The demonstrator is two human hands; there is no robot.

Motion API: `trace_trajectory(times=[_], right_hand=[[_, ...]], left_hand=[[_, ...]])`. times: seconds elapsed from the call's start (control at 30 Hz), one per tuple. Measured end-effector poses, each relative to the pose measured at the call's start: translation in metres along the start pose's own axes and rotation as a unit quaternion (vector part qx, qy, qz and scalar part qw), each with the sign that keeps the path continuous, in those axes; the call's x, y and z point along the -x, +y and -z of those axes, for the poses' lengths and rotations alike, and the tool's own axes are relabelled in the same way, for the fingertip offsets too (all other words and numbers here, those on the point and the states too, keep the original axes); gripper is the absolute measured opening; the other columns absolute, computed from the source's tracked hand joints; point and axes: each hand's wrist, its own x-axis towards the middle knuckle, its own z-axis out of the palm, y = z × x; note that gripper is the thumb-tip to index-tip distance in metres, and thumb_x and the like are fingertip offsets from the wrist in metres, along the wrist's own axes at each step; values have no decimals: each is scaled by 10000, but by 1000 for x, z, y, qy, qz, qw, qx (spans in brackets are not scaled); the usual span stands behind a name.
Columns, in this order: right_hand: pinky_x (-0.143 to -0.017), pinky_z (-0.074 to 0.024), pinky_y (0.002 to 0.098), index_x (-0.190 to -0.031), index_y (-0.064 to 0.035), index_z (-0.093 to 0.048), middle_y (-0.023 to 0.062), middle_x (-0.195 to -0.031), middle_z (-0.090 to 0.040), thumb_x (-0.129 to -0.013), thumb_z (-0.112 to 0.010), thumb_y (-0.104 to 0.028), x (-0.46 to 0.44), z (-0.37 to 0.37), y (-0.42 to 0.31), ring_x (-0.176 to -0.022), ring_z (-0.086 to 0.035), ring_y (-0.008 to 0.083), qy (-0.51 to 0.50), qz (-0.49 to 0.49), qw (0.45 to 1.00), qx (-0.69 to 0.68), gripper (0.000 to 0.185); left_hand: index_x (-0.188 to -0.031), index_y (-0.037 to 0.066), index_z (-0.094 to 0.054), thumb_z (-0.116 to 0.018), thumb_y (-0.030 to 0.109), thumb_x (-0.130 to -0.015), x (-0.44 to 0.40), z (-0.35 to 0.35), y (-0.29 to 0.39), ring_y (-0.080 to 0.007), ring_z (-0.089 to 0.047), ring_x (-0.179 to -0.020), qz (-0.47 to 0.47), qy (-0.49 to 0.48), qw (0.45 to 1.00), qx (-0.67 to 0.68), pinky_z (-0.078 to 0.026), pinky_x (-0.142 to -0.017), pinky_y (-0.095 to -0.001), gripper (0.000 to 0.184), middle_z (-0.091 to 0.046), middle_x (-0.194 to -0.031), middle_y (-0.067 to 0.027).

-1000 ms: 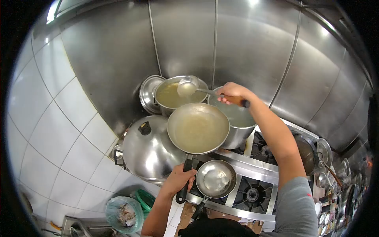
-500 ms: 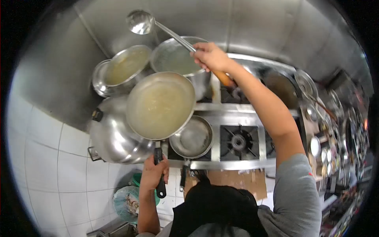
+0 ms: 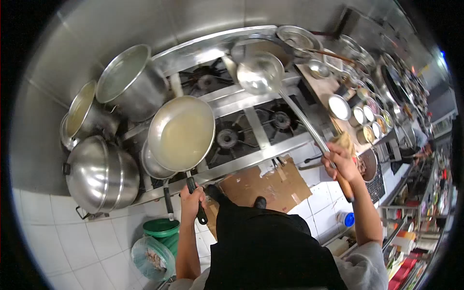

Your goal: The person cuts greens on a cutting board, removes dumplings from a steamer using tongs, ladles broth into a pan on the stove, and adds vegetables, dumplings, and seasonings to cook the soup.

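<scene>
My left hand (image 3: 192,199) is wrapped round the black handle of a frying pan (image 3: 205,140) that holds pale yellowish liquid. This pan is raised over the front of the stove, partly covering a second pan (image 3: 153,163) beneath it. In my right hand (image 3: 340,162) is a long ladle (image 3: 258,77), gripped by its metal shaft just above the wooden end. Its shiny bowl hangs above the stove's rear part, overlapping a dark wok (image 3: 263,48) behind it. Whether the ladle's bowl has anything in it, I cannot tell.
A tall stockpot (image 3: 130,87), a smaller pot (image 3: 89,113) and a large domed steel vessel (image 3: 101,176) crowd the left. Gas burners (image 3: 227,137) lie right of the pan. Several small containers (image 3: 340,107) stand on the right counter. Cardboard (image 3: 266,188) and a lined bin (image 3: 152,258) are below.
My view has turned to the right. The ladle has swung from above the back pots on the left to the stove's right side. The pan stays in my left hand.
</scene>
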Motion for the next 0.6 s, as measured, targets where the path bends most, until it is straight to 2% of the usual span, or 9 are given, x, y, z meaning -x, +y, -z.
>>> trace_trajectory(times=[0.07, 0.17, 0.3, 0.37, 0.43, 0.5, 0.53, 0.57, 0.6], right_hand=[[-384, -401, 221, -1214, 16, -577, 33, -736, -572, -994, -562, -164, 36, 44, 32, -426, -486, 83, 36, -25, 999, -8, 285], [-387, -408, 223, -1195, 20, -584, 25, -713, -563, -999, -541, -150, 76, 94, 66, -427, -489, 84, 97, -10, 995, -33, 263], [-424, -411, 235, -1171, 20, -621, -2, -694, -540, -985, -553, -117, 87, 136, 74, -460, -491, 74, 201, 26, 974, 104, 242], [-447, -403, 243, -1319, 6, -603, -21, -673, -562, -970, -570, -112, 73, 151, 72, -485, -482, 64, 263, 26, 945, 192, 370], [-511, -464, 296, -1347, -2, -596, 55, -691, -619, -935, -615, -143, 45, 178, 76, -525, -534, 110, 296, 44, 913, 277, 435], [-570, -461, 326, -1396, -4, -560, 100, -700, -572, -883, -689, -175, 11, 195, 68, -560, -510, 163, 340, 88, 802, 484, 555], [-736, -534, 417, -1326, -8, -607, 252, -795, -655, -862, -682, -206, -6, 196, 61, -694, -658, 331, 355, 60, 796, 486, 510], [-768, -531, 465, -1328, -37, -613, 271, -870, -678, -870, -680, -211, -34, 222, 83, -810, -669, 425, 364, 182, 736, 541, 494], [-793, -526, 486, -1335, -54, -608, 268, -923, -682, -872, -684, -218, -54, 231, 83, -868, -664, 441, 367, 153, 734, 550, 497]], left_hand=[[-1012, 79, -459, -533, 66, -974, -14, -18, -37, -122, -471, -438, -7, -14, 1000, -10, -416, -389, -278, 84, -468, -634, -11], [-1003, 68, -454, -538, 69, -970, -27, -52, -70, -126, -472, -446, 12, -34, 999, 4, -428, -398, -288, 90, -455, -634, -2], [-998, 71, -448, -533, 69, -978, -55, -73, -122, -131, -472, -429, 18, -58, 998, 22, -438, -378, -295, 88, -458, -618, -16], [-1015, 72, -439, -532, 62, -979, -70, -79, -145, -134, -472, -420, 18, -63, 997, 48, -441, -367, -296, 100, -466, -615, -24], [-1011, 74, -439, -528, 55, -979, -79, -83, -157, -135, -468, -412, 36, -44, 998, 10, -443, -366, -298, 96, -465, -612, -23], [-1004, 73, -440, -529, 49, -977, -82, -92, -157, -134, -464, -406, 43, -29, 999, 9, -443, -366, -300, 96, -466, -609, -22], [-1000, 73, -440, -530, 45, -976, -86, -94, -158, -134, -462, -403, 45, -19, 999, 7, -443, -365, -301, 97, -467, -607, -22], [-993, 73, -439, -532, 42, -974, -93, -94, -161, -134, -461, -401, 45, -17, 999, 13, -441, -366, -300, 100, -467, -604, -22], [-986, 73, -438, -534, 38, -971, -96, -90, -165, -134, -460, -399, 48, -12, 999, 17, -439, -367, -300, 103, -467, -601, -22]])
